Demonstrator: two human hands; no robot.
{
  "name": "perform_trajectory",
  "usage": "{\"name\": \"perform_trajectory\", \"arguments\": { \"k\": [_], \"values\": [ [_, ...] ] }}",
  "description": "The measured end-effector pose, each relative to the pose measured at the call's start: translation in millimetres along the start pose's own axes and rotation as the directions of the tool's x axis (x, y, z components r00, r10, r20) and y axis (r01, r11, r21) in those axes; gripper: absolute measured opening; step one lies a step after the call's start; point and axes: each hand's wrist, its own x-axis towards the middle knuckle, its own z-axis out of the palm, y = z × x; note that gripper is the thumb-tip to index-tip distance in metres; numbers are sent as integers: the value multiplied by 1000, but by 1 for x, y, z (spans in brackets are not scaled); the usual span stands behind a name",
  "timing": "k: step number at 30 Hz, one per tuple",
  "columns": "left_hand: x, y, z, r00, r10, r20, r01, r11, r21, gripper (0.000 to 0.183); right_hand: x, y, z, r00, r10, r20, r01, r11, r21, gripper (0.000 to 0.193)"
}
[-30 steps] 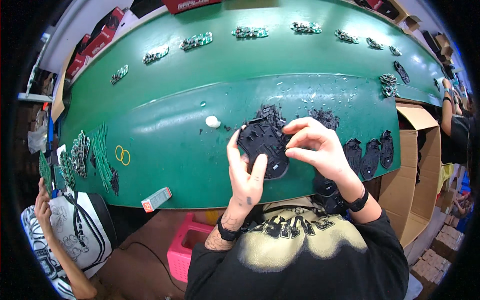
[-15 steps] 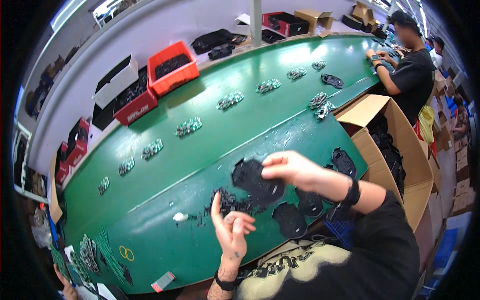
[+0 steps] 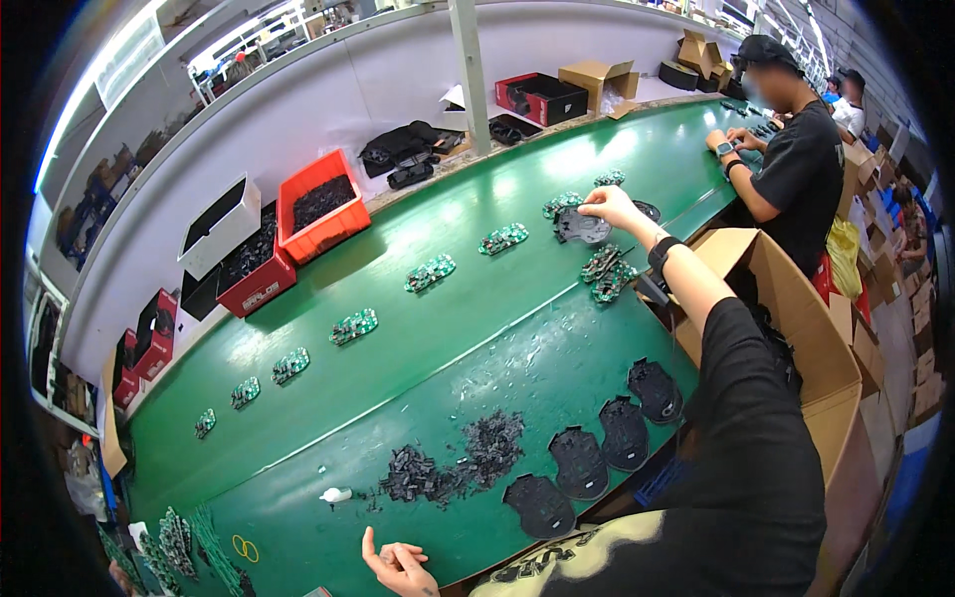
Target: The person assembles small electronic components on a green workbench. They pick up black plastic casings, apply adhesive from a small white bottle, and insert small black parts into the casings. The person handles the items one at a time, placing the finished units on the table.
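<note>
Stretched out to the far right, my right hand pinches the edge of a black plastic shell, shaped like a computer mouse base. It is above the green work surface, beside stacked green circuit boards. My left hand is low in the view, fingers apart and holding nothing. Past its fingertips lie a small white object and a heap of small black plastic pieces, with another heap to the right. Several similar black shells line the near edge of the surface.
Clusters of green circuit boards run along the far strip. Behind them stand an orange bin and a red box of black parts. An open cardboard box stands right, near a co-worker. Yellow rings lie at lower left.
My right hand has carried the black shell from above the small pieces to the far right. My left hand has dropped back toward the lower edge. The view has shifted, uncovering both heaps.
</note>
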Motion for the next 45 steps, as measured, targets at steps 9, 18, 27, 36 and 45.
{"name": "perform_trajectory", "arguments": {
  "k": [9,18,27,36,45],
  "values": [
    [5,-20,2,1000,-5,-19,6,996,84,47,-33,-42,-15,953,-189,237,176,982,76,54],
    [6,-13,5,1000,-21,10,20,996,91,43,-107,-75,-41,603,-248,758,497,860,-114,106],
    [6,-15,0,1000,22,23,-23,998,64,41,-137,-82,-36,693,-277,665,539,812,-223,92],
    [4,-15,-2,997,60,49,-61,998,3,41,-150,-88,-33,778,-243,579,443,866,-231,101],
    [4,-11,-8,997,15,81,-18,999,35,40,-154,-71,-37,771,-134,623,422,839,-342,73]
  ]
}}
